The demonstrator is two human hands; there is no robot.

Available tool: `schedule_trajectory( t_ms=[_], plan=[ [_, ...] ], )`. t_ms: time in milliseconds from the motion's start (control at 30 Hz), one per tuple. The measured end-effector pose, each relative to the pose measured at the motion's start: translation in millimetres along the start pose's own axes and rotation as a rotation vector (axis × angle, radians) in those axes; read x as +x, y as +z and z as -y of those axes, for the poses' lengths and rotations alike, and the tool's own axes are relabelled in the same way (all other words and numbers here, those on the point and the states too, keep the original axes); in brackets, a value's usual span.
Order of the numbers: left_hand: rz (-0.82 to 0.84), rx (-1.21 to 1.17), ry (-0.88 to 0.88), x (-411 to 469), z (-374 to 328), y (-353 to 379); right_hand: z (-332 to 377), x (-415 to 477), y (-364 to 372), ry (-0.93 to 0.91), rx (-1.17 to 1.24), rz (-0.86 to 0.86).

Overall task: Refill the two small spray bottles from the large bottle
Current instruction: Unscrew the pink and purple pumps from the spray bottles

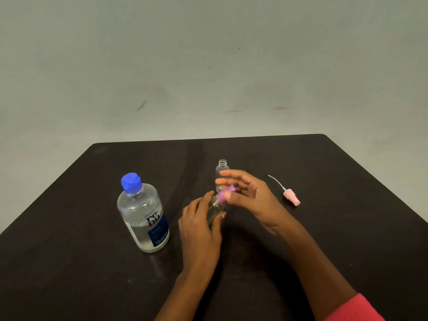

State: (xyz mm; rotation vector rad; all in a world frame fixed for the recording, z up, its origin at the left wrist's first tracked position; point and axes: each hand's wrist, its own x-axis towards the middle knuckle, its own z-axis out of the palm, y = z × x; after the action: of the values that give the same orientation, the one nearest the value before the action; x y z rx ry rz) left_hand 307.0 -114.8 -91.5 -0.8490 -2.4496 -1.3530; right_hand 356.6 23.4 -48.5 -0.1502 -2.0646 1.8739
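The large clear bottle (143, 216) with a blue cap and dark label stands left of centre on the dark table (347, 228). My left hand (200, 230) grips a small clear spray bottle (215, 210), tilted, with a purple spray head (225, 193). My right hand (247, 198) pinches that purple head with thumb and a finger, the other fingers spread out. Behind my hands a second small clear bottle (221, 173) stands upright with its neck uncovered. Its pink spray head (290, 196) with a thin tube lies on the table to the right.
A plain pale wall rises behind the table's far edge (208, 139). A pink sleeve (356, 309) shows at the lower right.
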Motion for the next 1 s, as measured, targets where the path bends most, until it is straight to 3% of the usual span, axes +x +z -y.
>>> schedule_trajectory(
  t_ms=[167,333,433,600,867,1000],
  plan=[
    [-0.002,-0.011,0.01,-1.1,-0.3,-0.7,-2.8,1.7,2.9,0.043,-0.089,-0.069],
    [0.012,0.009,0.014,-0.6,0.8,0.7,1.3,-1.3,-3.7,0.051,0.075,0.059],
    [0.007,0.012,0.01,-0.4,1.3,0.5,1.4,-0.9,-1.9,0.061,0.155,0.032],
    [0.022,0.012,0.011,-1.1,1.5,1.0,-2.0,1.9,5.1,0.067,-0.058,-0.093],
    [0.042,0.02,0.027,-2.0,-0.4,0.9,0.8,-1.3,-3.7,0.036,0.042,0.081],
    [0.044,0.003,0.013,-2.4,-0.8,0.6,-1.7,1.1,1.3,0.06,-0.059,0.012]
  ],
)
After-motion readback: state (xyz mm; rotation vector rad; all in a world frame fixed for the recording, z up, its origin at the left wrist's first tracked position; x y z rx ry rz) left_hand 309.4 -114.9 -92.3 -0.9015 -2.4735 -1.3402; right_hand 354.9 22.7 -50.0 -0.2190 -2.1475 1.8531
